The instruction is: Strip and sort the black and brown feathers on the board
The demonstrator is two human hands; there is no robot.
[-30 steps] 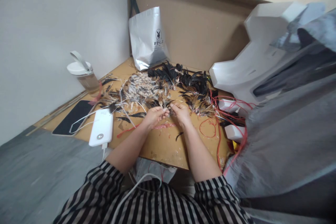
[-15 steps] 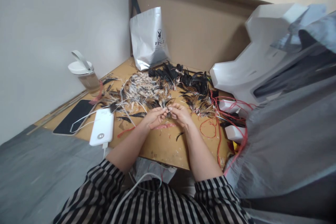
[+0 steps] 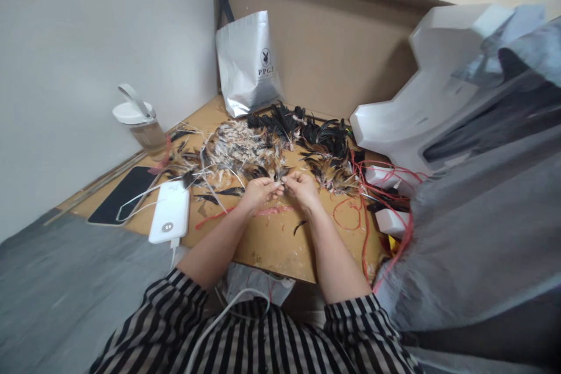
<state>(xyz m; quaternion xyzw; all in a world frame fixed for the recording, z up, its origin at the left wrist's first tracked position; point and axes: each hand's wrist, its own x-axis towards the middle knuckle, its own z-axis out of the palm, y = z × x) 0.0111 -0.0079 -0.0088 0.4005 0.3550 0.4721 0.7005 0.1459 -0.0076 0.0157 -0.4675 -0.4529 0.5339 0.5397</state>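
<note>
Here's the table (image 3: 272,248), black feathers (image 3: 326,137) heaped along its back edge, and between those and the front edge, left hand (image 3: 262,191) and right hand (image 3: 302,189) sit close, fingers pinched narrow on a small feather tuft (image 3: 279,173).

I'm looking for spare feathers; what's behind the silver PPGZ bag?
A brown panel and a dark strip show behind the PPGZ bag; anything its body covers is hidden.

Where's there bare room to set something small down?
Mainly the near strip of yellow-brown wooden tabletop, between the bare forearms and before the flat pinkish-red ribbon, though a dark, curled feather lies there. Piled brown and black feathers crowd the back; tangled red string crowds the right.
</note>
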